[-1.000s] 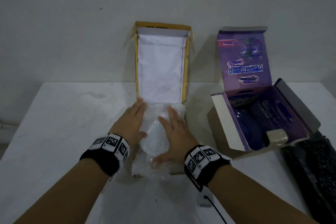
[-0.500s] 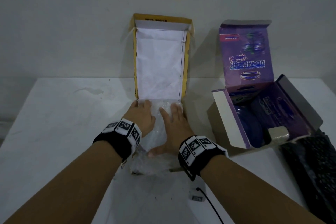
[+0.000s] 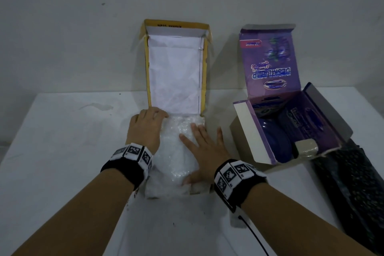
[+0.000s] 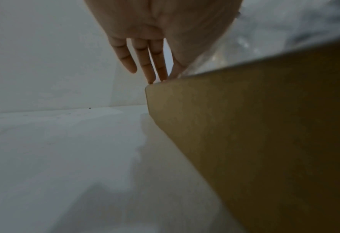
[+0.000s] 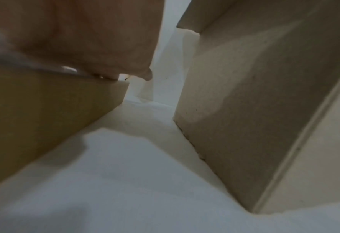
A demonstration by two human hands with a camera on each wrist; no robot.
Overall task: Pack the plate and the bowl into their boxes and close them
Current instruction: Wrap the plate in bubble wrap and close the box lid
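Observation:
A yellow box [image 3: 206, 110] lies open in the middle of the white table, its lid [image 3: 174, 72] standing up against the wall. A bubble-wrapped item [image 3: 176, 160] fills the box; what is inside the wrap is hidden. My left hand [image 3: 152, 117] lies at the box's far left corner, and its straight fingertips [image 4: 151, 78] touch the box edge [image 4: 264, 141]. My right hand [image 3: 200, 137] presses flat on the wrap with spread fingers. To the right stands an open purple box [image 3: 249, 131] holding a dark blue dish [image 3: 274, 143].
A roll of tape [image 3: 306, 147] sits in the purple box's near right corner. A black textured bundle [image 3: 353, 193] lies at the table's right edge. A narrow gap of table [image 5: 145, 157] separates the two boxes. A cable [image 3: 255, 237] runs from my right wrist.
Both hands have slid away from me over the bubble wrap. The left hand has gone from the wrap to the box's far left corner; the right hand stays flat on the wrap.

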